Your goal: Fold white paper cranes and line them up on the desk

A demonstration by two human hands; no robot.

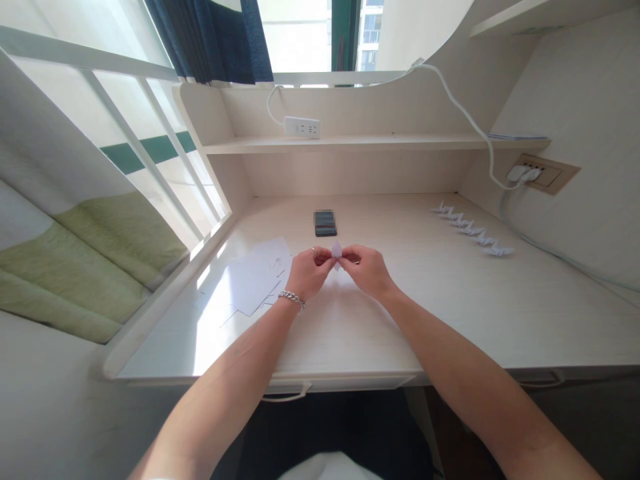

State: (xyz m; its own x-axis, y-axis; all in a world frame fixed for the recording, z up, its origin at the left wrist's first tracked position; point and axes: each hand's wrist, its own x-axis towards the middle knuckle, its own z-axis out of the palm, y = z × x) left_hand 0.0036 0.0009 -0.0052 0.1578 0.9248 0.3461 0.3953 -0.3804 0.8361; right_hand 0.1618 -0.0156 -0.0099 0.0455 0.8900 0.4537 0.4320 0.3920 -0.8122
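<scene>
My left hand and my right hand meet above the middle of the pale desk. Both pinch a small folded piece of white paper, whose pointed tip sticks up between my fingertips. A silver bracelet circles my left wrist and a ring sits on one left finger. Flat white paper sheets lie on the desk just left of my left hand.
A row of several finished folded paper figures lies at the back right of the desk. A small dark stack sits behind my hands. A power strip rests on the shelf, and a white cable runs to a wall socket.
</scene>
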